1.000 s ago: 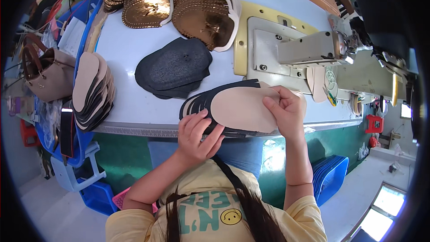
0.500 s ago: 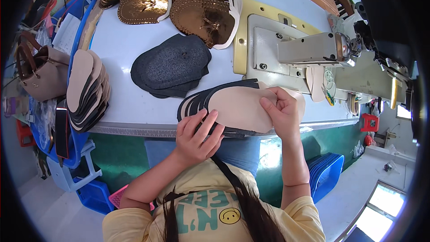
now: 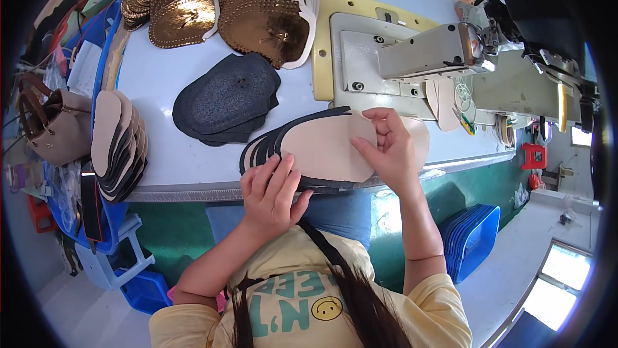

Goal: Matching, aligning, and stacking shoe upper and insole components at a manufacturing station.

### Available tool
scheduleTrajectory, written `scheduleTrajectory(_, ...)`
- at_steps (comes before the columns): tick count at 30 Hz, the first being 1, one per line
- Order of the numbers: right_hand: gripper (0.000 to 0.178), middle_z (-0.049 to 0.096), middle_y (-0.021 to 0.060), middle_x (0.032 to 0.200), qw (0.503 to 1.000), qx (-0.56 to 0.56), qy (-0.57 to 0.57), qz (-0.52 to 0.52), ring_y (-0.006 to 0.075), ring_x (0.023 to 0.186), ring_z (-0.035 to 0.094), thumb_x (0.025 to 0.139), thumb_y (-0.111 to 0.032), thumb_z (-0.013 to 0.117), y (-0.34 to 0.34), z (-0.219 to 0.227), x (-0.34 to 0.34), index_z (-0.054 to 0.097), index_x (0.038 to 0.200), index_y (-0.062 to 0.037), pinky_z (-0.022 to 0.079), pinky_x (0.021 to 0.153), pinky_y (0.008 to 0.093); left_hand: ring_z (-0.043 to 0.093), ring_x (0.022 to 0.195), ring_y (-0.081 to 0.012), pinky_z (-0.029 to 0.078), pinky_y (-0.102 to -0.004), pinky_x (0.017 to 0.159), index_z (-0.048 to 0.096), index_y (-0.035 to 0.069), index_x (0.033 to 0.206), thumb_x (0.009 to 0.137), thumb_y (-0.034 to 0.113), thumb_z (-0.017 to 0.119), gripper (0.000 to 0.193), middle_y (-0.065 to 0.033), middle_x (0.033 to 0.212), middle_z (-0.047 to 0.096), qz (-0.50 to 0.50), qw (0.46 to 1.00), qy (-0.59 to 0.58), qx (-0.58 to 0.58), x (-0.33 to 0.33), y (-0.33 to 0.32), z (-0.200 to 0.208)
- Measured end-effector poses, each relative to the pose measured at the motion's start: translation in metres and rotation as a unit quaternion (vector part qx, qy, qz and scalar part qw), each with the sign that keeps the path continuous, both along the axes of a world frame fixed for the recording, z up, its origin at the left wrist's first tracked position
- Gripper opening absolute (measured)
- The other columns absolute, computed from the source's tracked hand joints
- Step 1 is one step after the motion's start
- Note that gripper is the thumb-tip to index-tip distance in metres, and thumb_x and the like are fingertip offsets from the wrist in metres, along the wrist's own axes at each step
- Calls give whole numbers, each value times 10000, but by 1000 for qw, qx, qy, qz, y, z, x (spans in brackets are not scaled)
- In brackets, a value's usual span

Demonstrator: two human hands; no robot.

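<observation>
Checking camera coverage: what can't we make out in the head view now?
All in the head view:
Top sole: underside hidden, it faces down.
Lower soles: count unclear, covered by the top one and the left hand.
Gold pieces: farthest ones cut off by the picture's upper edge.
Sewing machine: whether threaded, too small to tell.

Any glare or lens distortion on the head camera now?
Head view: glare on the gold piece; window washed out; table's front edge bends, corners black; beige piece shows no harsh glare; left hand and right hand look fairly sharp.
</observation>
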State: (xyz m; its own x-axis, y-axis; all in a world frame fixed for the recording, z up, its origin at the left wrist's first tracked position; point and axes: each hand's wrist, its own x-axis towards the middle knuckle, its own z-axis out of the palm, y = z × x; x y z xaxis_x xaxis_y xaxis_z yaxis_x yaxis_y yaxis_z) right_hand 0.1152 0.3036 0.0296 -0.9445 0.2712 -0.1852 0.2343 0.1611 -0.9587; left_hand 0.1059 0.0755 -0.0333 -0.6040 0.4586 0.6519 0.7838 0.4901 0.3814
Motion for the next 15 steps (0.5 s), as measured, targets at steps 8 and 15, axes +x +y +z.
scheduleTrajectory(8,719,539,194,1240,840,513,154,86,313,1149,555,711,-151,782,-23,13,23,413,1309,3,458,959,412,442,1059,-262,322,-438,889,594,280,1274,809,566,585,546,-88,1184,486,62,982,-14,-176,4,12,27)
scheduleTrajectory(15,962,284,225,1487,814,494,148,269,378,1396,261,697,-425,743,-29,-8,57,288,1425,9,177,1143,517,385,1226,-330,270,-496,966,591,354,1259,801,424,658,468,-147,1374,394,15,976,-73,-207,17,1,35)
